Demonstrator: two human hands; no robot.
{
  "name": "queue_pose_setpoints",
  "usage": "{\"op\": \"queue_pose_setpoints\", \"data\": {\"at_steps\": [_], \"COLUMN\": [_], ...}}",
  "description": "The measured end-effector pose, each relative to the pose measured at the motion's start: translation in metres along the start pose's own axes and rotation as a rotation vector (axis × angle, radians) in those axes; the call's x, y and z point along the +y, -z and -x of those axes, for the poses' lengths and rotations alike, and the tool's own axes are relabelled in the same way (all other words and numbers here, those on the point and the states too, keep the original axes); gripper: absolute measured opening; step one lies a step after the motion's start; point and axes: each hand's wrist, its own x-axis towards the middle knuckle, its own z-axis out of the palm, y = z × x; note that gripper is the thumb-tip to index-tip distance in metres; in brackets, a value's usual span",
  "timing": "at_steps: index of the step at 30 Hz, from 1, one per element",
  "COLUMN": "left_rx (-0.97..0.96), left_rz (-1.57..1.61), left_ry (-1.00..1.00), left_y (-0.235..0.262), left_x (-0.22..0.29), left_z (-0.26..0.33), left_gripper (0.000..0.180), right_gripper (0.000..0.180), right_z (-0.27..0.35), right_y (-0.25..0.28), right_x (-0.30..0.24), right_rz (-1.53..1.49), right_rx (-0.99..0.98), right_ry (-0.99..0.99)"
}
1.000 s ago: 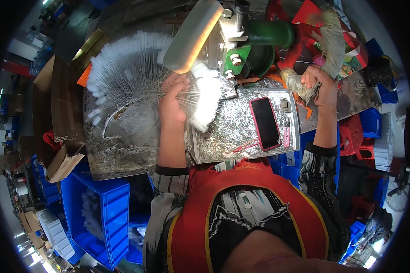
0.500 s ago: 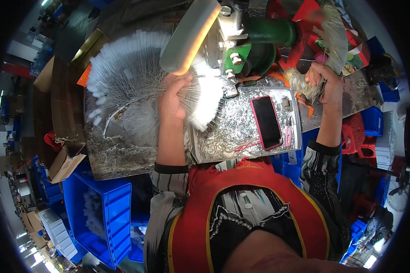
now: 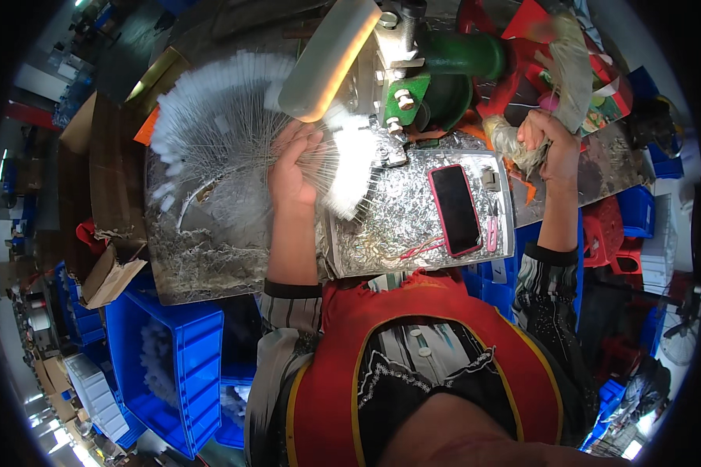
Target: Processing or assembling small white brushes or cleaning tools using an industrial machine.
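Observation:
My left hand [image 3: 294, 171] is closed around a bunch of thin wire stems whose white, brush-like ends [image 3: 350, 175] spread out to the right under the lamp. Beside it on the worktable, a wide fan of more such white-tipped wires [image 3: 218, 101] lies with the stems pointing toward my hand. The green press [image 3: 413, 93] with its bolts stands just ahead and to the right of that hand. My right hand [image 3: 551, 144] grips a lever handle [image 3: 572, 70] wrapped in pale, worn material. Where the wire ends meet the press is too bright to make out.
A lit lamp [image 3: 331, 58] hangs over the wires. Metal scraps cover a tray [image 3: 343, 257], on which lie a phone [image 3: 455, 208] and pink snips [image 3: 492, 231]. Blue bins [image 3: 199, 373] stand below left, cardboard [image 3: 117, 171] at the left edge, and a red stool [image 3: 602, 229] at right.
My right hand has shifted slightly left on the wrapped handle. My left hand stays almost in place, its fingers and the wire bunch slightly turned.

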Motion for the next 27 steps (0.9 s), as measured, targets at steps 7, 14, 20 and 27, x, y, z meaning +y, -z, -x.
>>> {"op": "queue_pose_setpoints", "data": {"at_steps": [7,14,20,27], "left_rx": [0.073,0.12,0.096,0.071], "left_rz": [0.04,-0.016,-0.059,-0.055], "left_ry": [-0.044,-0.045,-0.019,-0.003], "left_y": [0.002,-0.005,-0.006,-0.005], "left_x": [-0.005,0.0,0.002,0.004], "left_z": [-0.001,0.001,0.001,-0.002], "left_gripper": [0.033,0.032,0.032,0.032], "right_gripper": [0.02,0.019,0.021,0.021], "right_z": [0.001,0.0,-0.001,-0.001], "right_y": [0.003,0.006,0.007,0.003], "right_x": [0.007,0.005,-0.001,0.0], "right_rz": [-0.03,-0.056,0.014,-0.008], "right_rx": [0.044,0.004,-0.021,0.042], "right_ry": [0.017,-0.003,-0.036,-0.062]}}
